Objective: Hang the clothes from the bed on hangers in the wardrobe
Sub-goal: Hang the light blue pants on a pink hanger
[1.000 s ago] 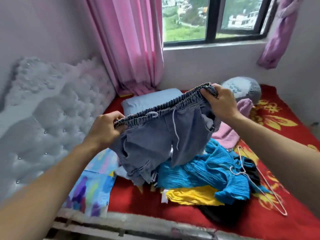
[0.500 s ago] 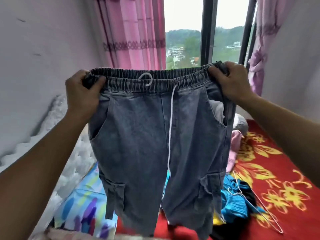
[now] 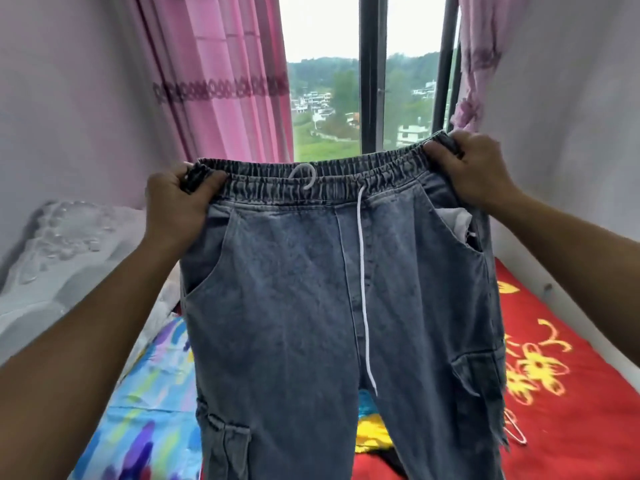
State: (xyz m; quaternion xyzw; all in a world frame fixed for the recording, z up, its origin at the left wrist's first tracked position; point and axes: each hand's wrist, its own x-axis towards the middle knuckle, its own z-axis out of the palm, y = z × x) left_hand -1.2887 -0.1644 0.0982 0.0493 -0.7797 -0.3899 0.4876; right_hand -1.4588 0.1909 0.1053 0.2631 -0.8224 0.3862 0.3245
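The left hand and right hand clamp the jeans waistband — fingers curled. Dangling legs could snag the hanger beside the jeans

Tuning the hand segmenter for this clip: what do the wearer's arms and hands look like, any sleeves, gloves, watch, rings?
Left forearm and right forearm are bare to the frame edge, no sleeve in view. Left hand and right hand wear no gloves; no watch, bracelet or ring shows on the visible sides.
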